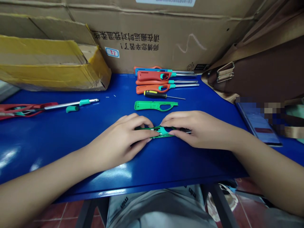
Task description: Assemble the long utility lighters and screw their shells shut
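Observation:
Both hands work at an opened green gas lighter (162, 130) lying just above the blue table, its inner parts and teal trigger showing. My left hand (130, 134) grips the handle end, thumb and fingers on its two edges. My right hand (192, 128) pinches the front end around the trigger guard, and a bit of metal tube shows under its fingers. Just beyond lies the other green shell half (152, 105), hollow side up. Behind that rests a black and yellow screwdriver (155, 94).
Several lighters with orange, red and blue handles (154, 76) lie stacked at the back. An opened red lighter (28, 109) and a loose teal piece (72, 109) are at left. Cardboard boxes (54, 68) stand behind; a blue flat object (258, 123) lies at right.

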Demonstrator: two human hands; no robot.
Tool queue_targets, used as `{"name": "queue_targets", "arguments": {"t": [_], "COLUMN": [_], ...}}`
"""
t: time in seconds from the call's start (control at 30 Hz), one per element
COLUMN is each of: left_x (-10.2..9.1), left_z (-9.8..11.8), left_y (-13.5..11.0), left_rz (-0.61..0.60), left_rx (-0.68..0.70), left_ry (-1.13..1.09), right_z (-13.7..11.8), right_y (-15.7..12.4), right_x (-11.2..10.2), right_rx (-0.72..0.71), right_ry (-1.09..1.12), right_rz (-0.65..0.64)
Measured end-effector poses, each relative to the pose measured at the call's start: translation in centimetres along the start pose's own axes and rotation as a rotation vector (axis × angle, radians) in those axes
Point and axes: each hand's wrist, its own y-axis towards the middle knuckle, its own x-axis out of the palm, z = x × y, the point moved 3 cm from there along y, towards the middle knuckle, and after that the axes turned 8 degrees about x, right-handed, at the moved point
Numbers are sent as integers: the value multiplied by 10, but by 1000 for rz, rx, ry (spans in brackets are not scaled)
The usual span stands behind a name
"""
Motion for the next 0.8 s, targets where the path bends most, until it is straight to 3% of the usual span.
{"name": "queue_targets", "arguments": {"t": [0.3,0.8], "left_x": [0,0], "left_z": [0,1], "left_y": [0,1], "left_rz": [-56,-44], "left_rx": [39,89], "left_ry": [122,176], "right_z": [0,1], "right_y": [-2,1], "right_x": [0,4], "right_rx": [-45,-40], "right_ry": [-65,-16], "right_rz": [25,46]}}
